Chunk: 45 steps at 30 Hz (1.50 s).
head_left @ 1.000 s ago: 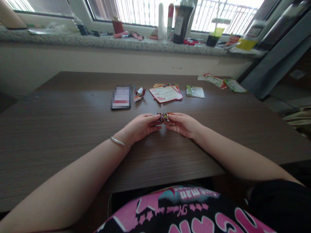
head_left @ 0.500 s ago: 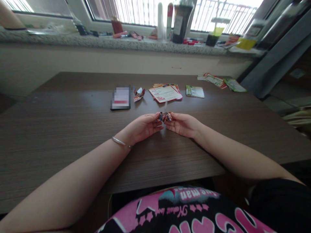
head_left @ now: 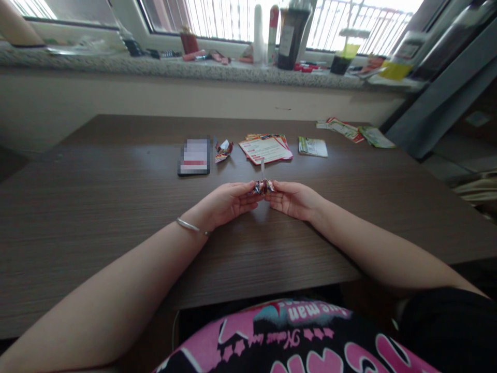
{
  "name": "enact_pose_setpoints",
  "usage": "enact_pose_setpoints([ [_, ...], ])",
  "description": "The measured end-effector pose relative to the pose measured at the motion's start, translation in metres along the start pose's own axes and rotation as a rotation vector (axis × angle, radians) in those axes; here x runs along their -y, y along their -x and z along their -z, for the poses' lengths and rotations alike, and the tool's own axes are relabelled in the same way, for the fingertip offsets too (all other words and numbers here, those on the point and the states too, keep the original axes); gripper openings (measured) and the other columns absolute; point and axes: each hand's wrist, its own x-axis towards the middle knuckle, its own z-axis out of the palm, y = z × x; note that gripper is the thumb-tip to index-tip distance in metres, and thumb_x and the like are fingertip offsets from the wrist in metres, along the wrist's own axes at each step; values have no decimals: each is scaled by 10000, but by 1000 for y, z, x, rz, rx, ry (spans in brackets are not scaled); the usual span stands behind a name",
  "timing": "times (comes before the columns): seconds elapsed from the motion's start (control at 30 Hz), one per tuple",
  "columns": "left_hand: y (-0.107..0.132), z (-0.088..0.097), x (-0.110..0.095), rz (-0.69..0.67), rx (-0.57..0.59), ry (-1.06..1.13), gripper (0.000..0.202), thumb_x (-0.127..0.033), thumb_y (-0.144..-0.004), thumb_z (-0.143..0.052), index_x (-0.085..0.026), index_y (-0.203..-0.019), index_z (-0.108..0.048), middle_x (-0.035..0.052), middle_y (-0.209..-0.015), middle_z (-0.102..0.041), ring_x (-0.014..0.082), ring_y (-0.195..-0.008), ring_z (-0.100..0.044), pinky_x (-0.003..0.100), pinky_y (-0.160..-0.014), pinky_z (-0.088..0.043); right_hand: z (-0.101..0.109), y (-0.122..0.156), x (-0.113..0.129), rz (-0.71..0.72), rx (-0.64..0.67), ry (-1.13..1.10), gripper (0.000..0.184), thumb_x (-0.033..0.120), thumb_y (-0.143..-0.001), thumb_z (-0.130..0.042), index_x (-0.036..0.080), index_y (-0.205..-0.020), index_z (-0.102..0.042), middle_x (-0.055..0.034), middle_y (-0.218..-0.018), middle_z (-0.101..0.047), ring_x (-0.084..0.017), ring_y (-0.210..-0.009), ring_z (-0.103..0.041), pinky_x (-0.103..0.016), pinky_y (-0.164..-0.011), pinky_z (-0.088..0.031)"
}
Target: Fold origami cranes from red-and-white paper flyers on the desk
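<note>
My left hand and right hand pinch a small, crumpled, glossy multicoloured wrapper between their opposed fingertips; beyond them lie red-bordered white rectangular paper cards.

Probably a home; bottles clutter a stone windowsill behind a wood-grain table.

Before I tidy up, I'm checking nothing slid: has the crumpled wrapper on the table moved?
No; judged against the windowsill, the crumpled wrapper keeps its place.

1 view, head-worn | faces forward, down | hands near, mid-frame | table below | window beyond
</note>
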Motion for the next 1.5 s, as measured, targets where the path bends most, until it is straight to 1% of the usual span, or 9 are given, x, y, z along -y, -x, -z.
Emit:
enact_pose_setpoints([
  [0.17,0,-1,-1,37,-7,66,192,-151,-930,-527,-135,-892,-714,58,-870,-741,117,-769,-685,212,-681,-521,-3,1,-2,29,10,-4,199,132,-907,-504,162,-887,-700,-18,-790,-740,-99,-746,-681,-190,-661,-518],
  [0.4,-1,0,0,13,51,99,174,-162,-924,-540,-139,-919,-712,62,-903,-739,127,-796,-688,241,-722,-534,-6,4,-5,141,45,23,115,161,-861,-592,177,-894,-701,-6,-858,-738,-101,-783,-666,-184,-629,-496],
  [0.5,-1,0,1,-24,62,78,167,-188,-926,-550,-137,-935,-710,57,-902,-731,124,-796,-681,238,-713,-537,-7,5,-4,119,42,15,117,182,-877,-586,182,-914,-697,-8,-886,-738,-102,-796,-667,-192,-637,-494],
  [0.7,0,-1,3,-102,89,87,60,-187,-870,-641,-150,-872,-688,23,-863,-702,116,-756,-669,251,-714,-543,-8,5,1,15,-27,-75,249,234,-962,-457,179,-859,-677,-18,-779,-727,-111,-758,-675,-222,-658,-489],
  [0.93,-1,1,2,-147,40,112,114,-235,-879,-641,-138,-824,-663,10,-782,-677,101,-710,-644,262,-724,-542,-7,4,1,81,-25,-130,335,275,-982,-397,179,-807,-665,-45,-815,-741,-136,-807,-681,-240,-663,-496],
  [1.07,-1,1,0,-124,11,124,203,-271,-901,-616,-132,-752,-617,-2,-675,-633,100,-658,-629,279,-721,-544,-4,3,2,125,-43,-164,405,331,-987,-388,193,-652,-568,-53,-837,-744,-131,-825,-682,-229,-644,-504],
  [1.27,0,1,-3,-150,-46,130,151,-232,-907,-597,-141,-787,-590,-10,-726,-637,96,-641,-629,277,-691,-544,0,1,4,161,-24,-150,421,339,-971,-421,208,-574,-468,-61,-919,-750,-153,-899,-681,-268,-690,-545],
  [1.37,0,1,-4,-172,-69,131,159,-258,-912,-588,-150,-795,-581,-16,-732,-626,94,-639,-624,271,-678,-540,4,-2,7,133,-60,-143,413,342,-973,-423,205,-586,-473,-55,-823,-747,-146,-802,-692,-233,-570,-523],
  [1.5,0,2,-5,-224,-120,132,169,-292,-906,-597,-164,-799,-570,-26,-735,-607,87,-625,-609,261,-656,-538,12,-5,14,150,-131,-102,340,321,-936,-512,202,-621,-469,-14,-603,-679,-124,-606,-663,-181,-415,-416],
])
